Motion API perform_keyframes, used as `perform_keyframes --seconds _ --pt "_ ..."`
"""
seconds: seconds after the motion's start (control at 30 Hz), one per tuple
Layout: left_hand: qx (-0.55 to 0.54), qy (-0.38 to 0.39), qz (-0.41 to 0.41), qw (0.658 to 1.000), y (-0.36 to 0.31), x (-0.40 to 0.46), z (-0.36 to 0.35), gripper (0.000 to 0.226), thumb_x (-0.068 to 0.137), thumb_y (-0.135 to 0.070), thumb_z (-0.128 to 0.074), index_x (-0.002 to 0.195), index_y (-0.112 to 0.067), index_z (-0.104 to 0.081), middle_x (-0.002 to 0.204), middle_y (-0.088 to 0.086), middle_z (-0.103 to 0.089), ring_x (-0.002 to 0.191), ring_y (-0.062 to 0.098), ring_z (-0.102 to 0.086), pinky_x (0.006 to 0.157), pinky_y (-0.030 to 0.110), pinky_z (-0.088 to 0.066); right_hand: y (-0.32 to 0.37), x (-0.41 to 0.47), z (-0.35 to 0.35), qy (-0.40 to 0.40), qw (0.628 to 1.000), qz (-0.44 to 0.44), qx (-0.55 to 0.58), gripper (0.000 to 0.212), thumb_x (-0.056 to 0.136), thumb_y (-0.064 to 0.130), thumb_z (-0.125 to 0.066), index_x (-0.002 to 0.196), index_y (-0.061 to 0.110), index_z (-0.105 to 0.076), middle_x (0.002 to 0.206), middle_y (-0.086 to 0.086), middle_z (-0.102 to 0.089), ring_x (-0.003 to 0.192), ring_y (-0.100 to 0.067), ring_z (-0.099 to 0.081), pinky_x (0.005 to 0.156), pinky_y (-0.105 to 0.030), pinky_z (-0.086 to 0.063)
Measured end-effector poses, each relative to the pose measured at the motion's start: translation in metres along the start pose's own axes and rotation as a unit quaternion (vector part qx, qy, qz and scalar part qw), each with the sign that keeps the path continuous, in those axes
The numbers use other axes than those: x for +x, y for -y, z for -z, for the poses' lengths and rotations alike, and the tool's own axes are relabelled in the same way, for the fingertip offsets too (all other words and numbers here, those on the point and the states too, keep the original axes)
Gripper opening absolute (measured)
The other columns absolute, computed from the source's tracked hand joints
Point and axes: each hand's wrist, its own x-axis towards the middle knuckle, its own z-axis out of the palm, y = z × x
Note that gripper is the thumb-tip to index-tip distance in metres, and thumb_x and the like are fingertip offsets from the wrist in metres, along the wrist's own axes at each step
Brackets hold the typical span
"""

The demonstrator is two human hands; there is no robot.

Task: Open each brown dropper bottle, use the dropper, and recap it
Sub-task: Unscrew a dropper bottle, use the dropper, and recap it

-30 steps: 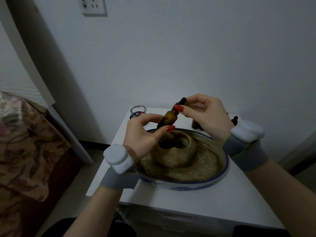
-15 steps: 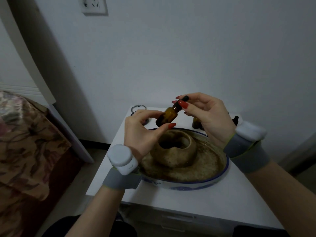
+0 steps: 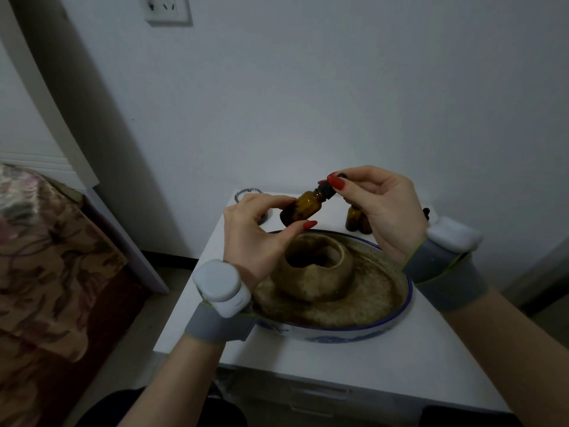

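Gripping a brown dropper bottle over the dish

Holding the tilted brown dropper bottle above the far rim of the dish, the left hand has its thumb and fingers curled round the lower body of the glass; the red-nailed thumb tip lies under the base end. The bottle leans with its neck up and to the right. At that upper end the right hand pinches the black dropper cap between thumb and fingertips, so both hands are closed on the same object, one on the glass and one on the cap. The cap sits at the bottle's neck; whether it is screwed tight or loosened cannot be told.

Below the hands a blue-rimmed dish stands on the white cabinet top. Inside the dish is a brownish, grainy mass with a raised ring-shaped mound in the middle, hollow at its centre.

Behind the right hand, more brown bottles stand on the cabinet top near the wall, partly hidden by the palm; their count is unclear. A small black cap shows just past the right wrist. A dark coiled hair tie lies at the back left corner of the top.

Each wrist carries a grey band with a white device: one on the left wrist and one on the right wrist. A wall socket is mounted high on the pale wall, and a floral bedspread fills the left edge.
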Motion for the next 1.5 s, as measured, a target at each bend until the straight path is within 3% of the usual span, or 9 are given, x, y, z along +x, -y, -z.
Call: perform_keyframes --seconds 0.1,0.2,0.33,0.43,0.63,0.73,0.9,1.27,1.5 --pt "-0.014 0.013 0.02 1.0 -0.001 0.0 0.0 0.03 0.072 -0.03 -0.08 0.1 -0.026 -0.07 0.091 -0.016 -0.064 0.094 0.011 -0.06 0.086 0.023 -0.049 0.0 0.0 0.001 0.004 1.0 0.003 0.008 0.015 0.074 0.019 -0.071 0.089 0.014 -0.072 0.08 0.008 -0.076 0.077 -0.001 -0.069 0.069 -0.009 -0.049" --pt "-0.03 0.028 0.043 0.998 -0.002 0.0 0.0 0.029 0.073 -0.03 -0.08 0.1 -0.026 -0.071 0.092 -0.015 -0.067 0.095 0.011 -0.061 0.09 0.033 -0.052 0.002 0.001 0.003 0.019 1.0 0.01 0.004 0.023 0.071 0.024 -0.069 0.092 0.014 -0.072 0.085 0.007 -0.076 0.081 -0.003 -0.07 0.069 -0.01 -0.05" --pt "-0.052 0.065 0.074 0.994 -0.002 0.001 0.002 0.025 0.074 -0.033 -0.078 0.098 -0.028 -0.072 0.093 -0.017 -0.069 0.095 0.0 -0.061 0.097 0.037 -0.049 0.002 0.001 0.005 0.04 0.999 0.016 0.011 0.014 0.085 0.01 -0.064 0.098 0.009 -0.071 0.085 0.007 -0.075 0.071 0.0 -0.067 0.059 -0.007 -0.048" --pt "-0.052 0.08 0.081 0.992 -0.001 0.001 0.001 0.026 0.075 -0.034 -0.076 0.099 -0.026 -0.072 0.094 -0.016 -0.069 0.095 -0.005 -0.059 0.099 0.032 -0.047 0.002 0.005 0.009 0.043 0.999 0.024 -0.001 0.014 0.088 0.006 -0.061 0.098 0.01 -0.07 0.091 0.005 -0.075 0.089 -0.005 -0.07 0.074 -0.013 -0.05" --pt "-0.041 0.068 0.078 0.994 -0.001 0.0 0.001 0.031 0.074 -0.033 -0.078 0.103 -0.022 -0.072 0.099 -0.008 -0.07 0.099 0.007 -0.061 0.099 0.038 -0.048 0.007 0.007 0.013 0.034 0.999 0.025 -0.007 0.015 0.079 0.019 -0.066 0.092 0.015 -0.071 0.088 0.006 -0.076 0.09 -0.009 -0.07 0.08 -0.021 -0.053" --pt "-0.041 0.055 0.063 0.996 -0.003 0.0 0.001 0.033 0.074 -0.028 -0.08 0.104 -0.016 -0.073 0.099 -0.004 -0.07 0.099 0.014 -0.062 0.095 0.043 -0.05 0.007 0.006 0.012 0.032 0.999 0.012 -0.024 0.021 0.073 0.025 -0.067 0.091 0.014 -0.071 0.086 0.005 -0.076 0.087 -0.01 -0.07 0.073 -0.037 -0.052" --pt "-0.035 0.044 0.054 0.997 -0.007 -0.001 0.001 0.032 0.075 -0.025 -0.079 0.105 -0.017 -0.071 0.098 -0.004 -0.069 0.098 0.016 -0.061 0.093 0.04 -0.051 0.002 0.006 0.01 0.042 0.999 0.013 -0.023 0.019 0.083 0.009 -0.065 0.099 -0.001 -0.068 0.094 -0.007 -0.073 0.084 -0.007 -0.07 0.076 -0.014 -0.05" --pt "-0.035 0.037 0.047 0.998 -0.007 -0.001 0.001 0.032 0.074 -0.025 -0.08 0.104 -0.018 -0.071 0.097 -0.005 -0.068 0.097 0.017 -0.061 0.091 0.038 -0.052 0.002 0.004 0.007 0.041 0.999 0.017 -0.001 0.015 0.077 0.012 -0.067 0.089 0.004 -0.068 0.089 -0.007 -0.071 0.08 -0.006 -0.069 0.074 -0.014 -0.051" --pt "-0.035 0.038 0.046 0.998 -0.007 -0.001 0.001 0.032 0.074 -0.026 -0.079 0.103 -0.019 -0.071 0.097 -0.005 -0.068 0.097 0.016 -0.061 0.091 0.035 -0.052 0.002 0.003 0.006 0.043 0.999 0.017 0.025 0.023 0.071 0.019 -0.068 0.089 0.006 -0.069 0.082 0.004 -0.074 0.078 -0.004 -0.068 0.071 -0.012 -0.049"
